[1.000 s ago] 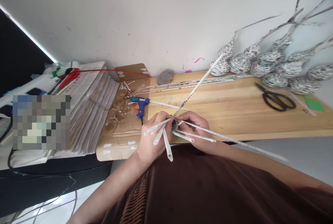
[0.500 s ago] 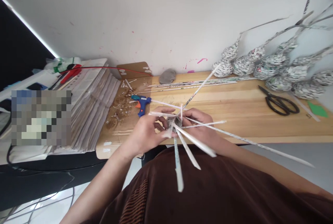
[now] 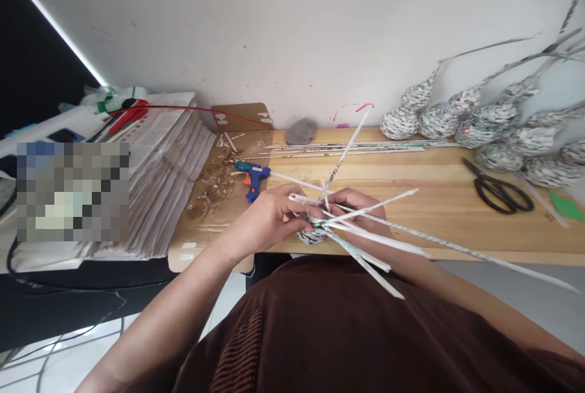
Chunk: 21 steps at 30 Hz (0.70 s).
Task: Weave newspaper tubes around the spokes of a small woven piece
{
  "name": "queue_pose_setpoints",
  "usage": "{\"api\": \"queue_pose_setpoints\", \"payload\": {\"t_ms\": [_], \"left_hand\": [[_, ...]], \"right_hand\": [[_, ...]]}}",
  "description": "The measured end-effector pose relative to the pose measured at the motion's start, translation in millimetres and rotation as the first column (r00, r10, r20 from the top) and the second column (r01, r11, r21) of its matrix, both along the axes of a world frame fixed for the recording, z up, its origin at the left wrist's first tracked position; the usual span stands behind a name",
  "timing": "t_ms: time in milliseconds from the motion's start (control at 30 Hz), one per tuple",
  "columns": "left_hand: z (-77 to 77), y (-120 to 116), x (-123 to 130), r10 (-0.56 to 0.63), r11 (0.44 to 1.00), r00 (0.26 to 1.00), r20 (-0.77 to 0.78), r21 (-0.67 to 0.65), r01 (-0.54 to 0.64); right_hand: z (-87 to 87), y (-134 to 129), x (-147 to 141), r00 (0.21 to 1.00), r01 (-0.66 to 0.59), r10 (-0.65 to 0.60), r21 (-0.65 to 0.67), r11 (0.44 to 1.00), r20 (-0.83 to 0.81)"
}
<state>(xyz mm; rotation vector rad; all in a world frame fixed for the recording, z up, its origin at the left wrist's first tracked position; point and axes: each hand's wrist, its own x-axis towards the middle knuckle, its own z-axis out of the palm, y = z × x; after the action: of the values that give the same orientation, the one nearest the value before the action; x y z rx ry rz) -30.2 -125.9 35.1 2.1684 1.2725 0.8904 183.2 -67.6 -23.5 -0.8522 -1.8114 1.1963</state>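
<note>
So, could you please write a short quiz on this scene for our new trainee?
1. Multiple choice: What are the left hand and right hand both handling?
a) a thin red cable
b) a round woven paper piece with loose paper ends sticking out
c) a tall paper stack

2. True or false: The black scissors with looped handles lie to the right of the blue glue gun with an orange trigger.

3. Fill in the blank: The rounded grey lump lies between the white wall and a row of thin ____ on the wooden tabletop.

Key: 1. b; 2. True; 3. paper rods.
</note>
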Motion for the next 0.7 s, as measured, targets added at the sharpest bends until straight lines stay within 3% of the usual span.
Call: {"api": "queue_pose_setpoints", "payload": {"t_ms": [200, 400, 600, 700], "left_hand": [[7.6, 6.1, -0.8, -0.142, 0.984, 0.987, -0.075, -0.122, 0.132], [15.8, 11.6, -4.8, -0.175, 0.984, 0.962, -0.211, -0.079, 0.161], [26.8, 13.8, 1.4, -0.201, 0.980, 0.864, -0.462, -0.107, 0.170], [32.3, 12.9, 3.9, -0.239, 0.971, 0.827, -0.508, -0.129, 0.202]], "right_hand": [[1.0, 2.1, -0.1, 1.000, -0.019, 0.018, 0.018, 1.000, 0.019], [1.2, 5.6, -0.8, 0.998, -0.041, 0.037, 0.076, 0.996, 0.052], [11.2, 12.7, -2.2, 0.987, -0.139, 0.137, 0.012, 0.990, 0.086], [12.5, 15.0, -2.1, 0.979, -0.196, 0.197, -0.013, 0.980, 0.059]]}}
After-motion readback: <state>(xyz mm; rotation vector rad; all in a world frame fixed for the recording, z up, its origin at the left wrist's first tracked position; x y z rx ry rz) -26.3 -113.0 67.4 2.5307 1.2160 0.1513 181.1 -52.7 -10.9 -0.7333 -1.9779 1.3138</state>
